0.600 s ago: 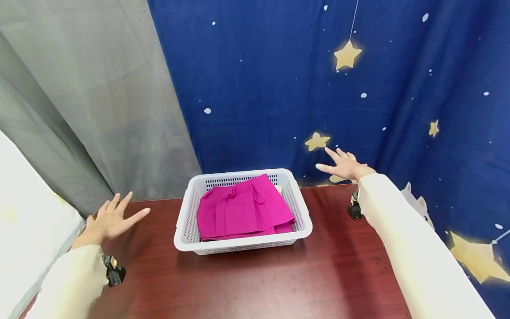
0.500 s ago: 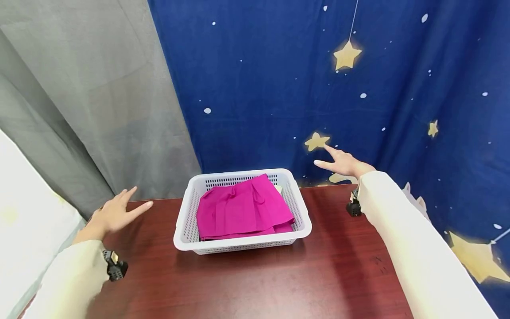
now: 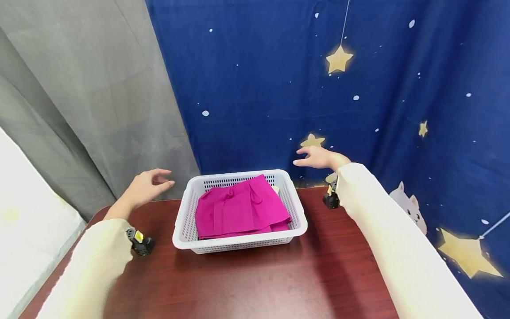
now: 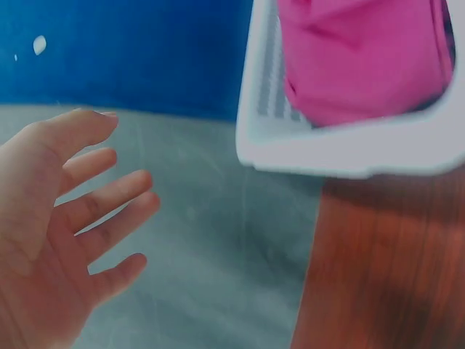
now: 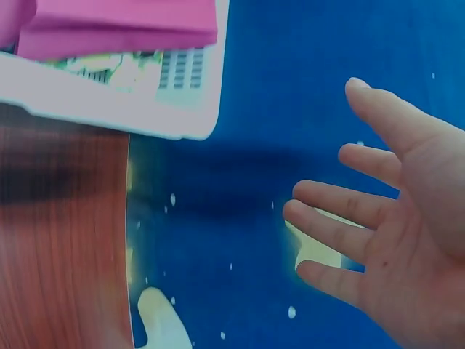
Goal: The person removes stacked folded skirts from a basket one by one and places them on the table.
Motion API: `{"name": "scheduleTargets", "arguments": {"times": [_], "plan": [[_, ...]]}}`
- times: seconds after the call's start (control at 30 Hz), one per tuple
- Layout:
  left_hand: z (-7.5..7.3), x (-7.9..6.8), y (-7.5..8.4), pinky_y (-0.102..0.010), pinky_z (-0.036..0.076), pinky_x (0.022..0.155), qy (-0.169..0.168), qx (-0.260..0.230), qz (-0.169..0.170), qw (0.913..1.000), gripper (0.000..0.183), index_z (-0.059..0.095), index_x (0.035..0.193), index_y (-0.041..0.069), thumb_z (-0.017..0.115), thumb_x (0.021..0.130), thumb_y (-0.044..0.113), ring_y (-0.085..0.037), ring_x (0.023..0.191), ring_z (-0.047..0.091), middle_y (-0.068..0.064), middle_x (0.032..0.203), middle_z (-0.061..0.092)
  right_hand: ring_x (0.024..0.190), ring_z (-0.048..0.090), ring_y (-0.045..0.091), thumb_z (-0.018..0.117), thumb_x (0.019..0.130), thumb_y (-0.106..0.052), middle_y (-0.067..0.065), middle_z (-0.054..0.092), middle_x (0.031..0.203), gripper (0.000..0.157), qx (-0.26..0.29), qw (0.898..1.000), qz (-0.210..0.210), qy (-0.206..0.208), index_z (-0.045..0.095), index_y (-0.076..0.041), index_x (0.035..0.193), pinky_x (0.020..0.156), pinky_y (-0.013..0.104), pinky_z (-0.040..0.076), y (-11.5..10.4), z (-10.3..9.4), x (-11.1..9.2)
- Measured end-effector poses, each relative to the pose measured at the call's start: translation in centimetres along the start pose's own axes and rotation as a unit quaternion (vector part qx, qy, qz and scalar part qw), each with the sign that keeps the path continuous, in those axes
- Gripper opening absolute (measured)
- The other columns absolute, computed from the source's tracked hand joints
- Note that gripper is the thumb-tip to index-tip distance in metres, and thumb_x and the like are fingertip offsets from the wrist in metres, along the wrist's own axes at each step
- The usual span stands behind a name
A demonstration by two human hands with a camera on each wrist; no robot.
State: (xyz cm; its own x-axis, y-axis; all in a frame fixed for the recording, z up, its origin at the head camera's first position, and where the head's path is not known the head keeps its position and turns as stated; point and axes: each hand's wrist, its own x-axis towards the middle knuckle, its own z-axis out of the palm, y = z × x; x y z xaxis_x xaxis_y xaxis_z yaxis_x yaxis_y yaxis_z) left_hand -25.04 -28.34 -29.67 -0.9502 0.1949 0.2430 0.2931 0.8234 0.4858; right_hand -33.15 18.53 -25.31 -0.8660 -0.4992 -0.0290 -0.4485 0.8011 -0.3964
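Observation:
A white plastic basket (image 3: 239,243) with slotted walls stands near the table's far edge in the head view. Folded magenta cloth (image 3: 241,208) lies inside it and covers most of what is beneath. To the basket's left, my left hand (image 3: 143,188) hovers apart from it, fingers relaxed and holding nothing. My right hand (image 3: 318,157) is raised beyond the basket's right corner, also holding nothing, its fingers spread and loosely bent in the right wrist view. Under the cloth there, a yellow-green patterned item (image 5: 120,69) shows partly; its kind cannot be made out.
The dark red wooden table (image 3: 247,283) extends in front of the basket. Behind hang a grey curtain (image 3: 99,88) and a blue curtain (image 3: 259,88) with stars. A white surface (image 3: 32,230) borders the table at the left. Each wrist wears a small black camera (image 3: 330,199).
My left hand has moved right and up toward the basket. The right hand has moved left toward it. Fingers of both hands have bent somewhat; the basket and cloth stay put.

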Motion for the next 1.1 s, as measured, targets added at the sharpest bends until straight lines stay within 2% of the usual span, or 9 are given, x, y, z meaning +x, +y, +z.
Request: {"name": "scheduleTargets", "arguments": {"times": [0.2,0.47,0.67,0.87,1.03,1.1], "plan": [[2.0,1.6,1.9,-0.049,0.045,0.083,-0.011,-0.04,0.002,0.9992,0.045,0.051,0.124,-0.002,0.055,0.091,0.028,-0.035,0.096,0.059,-0.022,0.103,0.064,0.117,0.046,0.035,0.053,0.092,-0.028,0.025,0.043,0.132,0.055,0.023,0.999,-0.006,-0.027,0.04,0.007,0.133,0.098,0.045,0.035,-1.5,1.3,1.5],[4.9,2.9,3.4,-0.044,0.049,0.076,-0.035,-0.061,-0.004,0.9975,0.041,0.052,0.122,-0.004,0.057,0.09,0.021,-0.031,0.089,0.061,-0.021,0.099,0.064,0.119,0.045,0.034,0.052,0.092,-0.026,0.024,0.039,0.136,0.054,0.03,0.998,-0.01,-0.058,0.039,0.006,0.133,0.099,0.044,0.035,-2.1,3.6,2.5],[6.3,3.1,3.9,-0.042,0.049,0.075,-0.039,-0.059,-0.039,0.9967,0.039,0.054,0.119,-0.007,0.056,0.089,0.018,-0.032,0.09,0.061,-0.023,0.097,0.064,0.118,0.045,0.034,0.053,0.091,-0.026,0.024,0.041,0.134,0.053,0.042,0.997,-0.02,-0.066,0.041,0.007,0.132,0.097,0.042,0.037,-2.8,5.3,3.0],[7.7,3.2,3.9,-0.041,0.048,0.075,-0.043,-0.06,-0.065,0.9951,0.038,0.055,0.116,-0.009,0.055,0.088,0.016,-0.031,0.088,0.061,-0.024,0.096,0.063,0.102,0.055,0.033,0.053,0.092,-0.025,0.024,0.038,0.135,0.055,0.089,0.992,0.013,-0.085,0.036,0.007,0.135,0.091,0.041,0.042,-2.9,7.1,3.5],[8.6,3.2,4.0,-0.034,0.05,0.061,-0.058,-0.077,-0.105,0.9897,0.037,0.054,0.115,-0.01,0.053,0.088,0.016,-0.027,0.078,0.06,-0.023,0.093,0.062,0.104,0.055,0.036,0.052,0.093,-0.024,0.025,0.035,0.137,0.056,0.085,0.991,0.02,-0.097,0.035,0.009,0.135,0.091,0.042,0.042,-2.3,8.4,4.2],[8.9,3.2,4.1,-0.03,0.048,0.055,-0.066,-0.085,-0.124,0.9865,0.036,0.055,0.114,-0.008,0.053,0.088,0.016,-0.023,0.072,0.058,-0.022,0.089,0.062,0.102,0.057,0.032,0.053,0.092,-0.03,0.023,0.04,0.134,0.059,0.081,0.992,0.006,-0.099,0.036,0.005,0.136,0.091,0.041,0.043,-1.7,9.2,4.6]]}}
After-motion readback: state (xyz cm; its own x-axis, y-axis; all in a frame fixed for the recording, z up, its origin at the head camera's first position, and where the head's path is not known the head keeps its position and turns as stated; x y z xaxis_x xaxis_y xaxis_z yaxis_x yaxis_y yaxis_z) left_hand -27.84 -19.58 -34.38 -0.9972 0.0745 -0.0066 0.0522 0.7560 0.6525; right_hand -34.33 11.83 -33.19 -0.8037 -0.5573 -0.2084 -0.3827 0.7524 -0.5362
